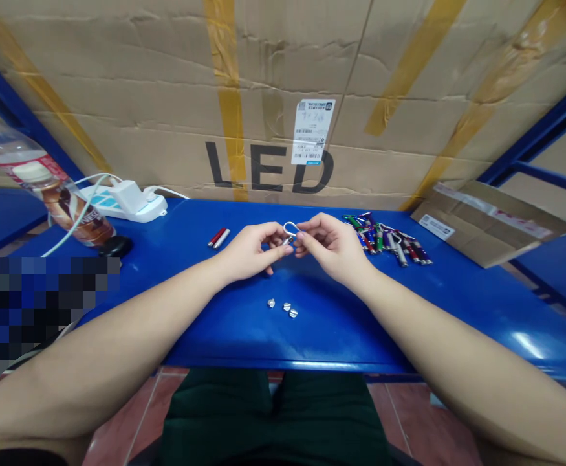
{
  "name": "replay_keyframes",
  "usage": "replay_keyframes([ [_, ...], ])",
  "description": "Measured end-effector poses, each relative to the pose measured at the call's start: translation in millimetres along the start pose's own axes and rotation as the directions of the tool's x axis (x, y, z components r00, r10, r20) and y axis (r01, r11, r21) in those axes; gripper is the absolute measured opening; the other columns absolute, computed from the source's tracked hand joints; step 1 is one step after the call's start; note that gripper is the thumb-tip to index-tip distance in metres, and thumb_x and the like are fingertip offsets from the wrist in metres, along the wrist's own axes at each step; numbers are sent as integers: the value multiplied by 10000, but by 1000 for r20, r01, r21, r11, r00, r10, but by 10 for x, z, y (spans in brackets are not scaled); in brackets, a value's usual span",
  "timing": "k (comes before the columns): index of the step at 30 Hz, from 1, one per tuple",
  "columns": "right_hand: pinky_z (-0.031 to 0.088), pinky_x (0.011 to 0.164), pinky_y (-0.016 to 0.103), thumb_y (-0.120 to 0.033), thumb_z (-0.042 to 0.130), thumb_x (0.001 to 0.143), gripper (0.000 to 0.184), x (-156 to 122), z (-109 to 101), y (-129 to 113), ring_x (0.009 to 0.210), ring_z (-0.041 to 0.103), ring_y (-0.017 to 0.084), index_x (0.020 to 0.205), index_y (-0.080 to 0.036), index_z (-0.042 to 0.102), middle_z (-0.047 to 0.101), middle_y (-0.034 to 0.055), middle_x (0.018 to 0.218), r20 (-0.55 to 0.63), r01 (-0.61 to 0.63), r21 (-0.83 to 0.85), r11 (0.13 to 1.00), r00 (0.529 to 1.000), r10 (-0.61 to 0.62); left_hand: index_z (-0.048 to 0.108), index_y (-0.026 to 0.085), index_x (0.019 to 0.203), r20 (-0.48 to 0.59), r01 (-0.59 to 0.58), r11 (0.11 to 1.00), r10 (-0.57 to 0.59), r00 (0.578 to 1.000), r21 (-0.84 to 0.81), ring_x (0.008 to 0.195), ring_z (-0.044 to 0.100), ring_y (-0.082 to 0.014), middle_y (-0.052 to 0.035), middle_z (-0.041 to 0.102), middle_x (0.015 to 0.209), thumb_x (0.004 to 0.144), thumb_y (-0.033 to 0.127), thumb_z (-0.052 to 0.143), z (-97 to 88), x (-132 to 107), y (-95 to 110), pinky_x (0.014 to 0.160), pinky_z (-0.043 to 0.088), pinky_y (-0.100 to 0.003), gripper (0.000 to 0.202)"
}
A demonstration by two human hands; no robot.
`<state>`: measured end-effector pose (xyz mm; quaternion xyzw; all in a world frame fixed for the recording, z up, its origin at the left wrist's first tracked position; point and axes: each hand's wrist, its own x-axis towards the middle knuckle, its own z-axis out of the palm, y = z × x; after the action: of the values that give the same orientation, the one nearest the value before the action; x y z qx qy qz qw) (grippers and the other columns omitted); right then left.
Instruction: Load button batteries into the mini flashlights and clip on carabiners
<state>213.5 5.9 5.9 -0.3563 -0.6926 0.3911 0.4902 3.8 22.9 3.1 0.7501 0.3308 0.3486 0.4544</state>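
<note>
My left hand [251, 249] and my right hand [328, 243] meet over the middle of the blue table [312, 330]. Both pinch one small silver clip [290, 232] with a wire loop, held between their fingertips just above the surface. Three small silver button cells [283, 307] lie on the table in front of my hands. A pile of several small coloured keychain flashlights [387, 238] lies just right of my right hand. Two small tubes, one red and one silver [218, 237], lie left of my left hand.
A large cardboard sheet marked LED [273, 97] stands along the table's back. A white power strip with a plug [127, 199], a plastic drink bottle [44, 184] and a black cap [115, 246] sit at the left. A flat cardboard box [491, 223] lies at the right.
</note>
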Motion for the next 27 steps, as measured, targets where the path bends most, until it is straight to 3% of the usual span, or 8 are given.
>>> replay_keyframes([
  [5,638,655,350,-585,762,852,407,14,2,33,632,727,181,892,-206,621,753,43,829,-4,21,-10,1000,1000,-21,647,143,1094,-4,12,1000,-12,1000,-19,701,629,-149,-36,613,859,883,399,727,22,-10,13,464,622,-241,342],
  [13,617,618,331,-509,742,883,345,-5,-25,58,628,721,181,853,-216,564,739,34,818,52,-2,-48,999,999,4,627,150,1059,-69,28,999,-31,997,-44,645,643,-145,-24,626,826,880,430,734,11,5,-6,445,575,-231,349],
  [16,595,613,326,-438,709,907,256,13,-146,11,618,703,178,894,-196,626,728,35,786,106,0,-143,990,994,15,682,149,1076,-59,-13,992,20,998,128,677,653,-152,-45,689,866,911,429,699,-57,2,14,548,569,-256,325],
  [19,567,645,315,-344,671,916,180,29,-273,-41,681,698,181,979,-180,711,740,49,827,143,68,-295,953,989,-26,746,176,1084,19,-139,925,141,990,353,853,695,-193,-59,757,961,947,401,656,-134,-5,44,760,565,-308,279],
  [22,544,668,314,-295,644,902,155,44,-330,-54,735,689,187,978,-188,727,743,52,861,128,110,-369,923,990,-66,755,198,1125,56,-174,874,167,984,454,938,701,-206,-57,768,1028,971,371,622,-188,1,96,844,545,-322,267],
  [27,593,714,342,-272,632,863,76,96,-371,-29,699,707,178,892,-201,637,703,25,789,-43,-82,-117,990,996,78,675,222,1299,128,-160,706,99,987,690,1066,676,-242,-85,696,1218,978,297,607,-176,-156,461,948,539,-389,337],
])
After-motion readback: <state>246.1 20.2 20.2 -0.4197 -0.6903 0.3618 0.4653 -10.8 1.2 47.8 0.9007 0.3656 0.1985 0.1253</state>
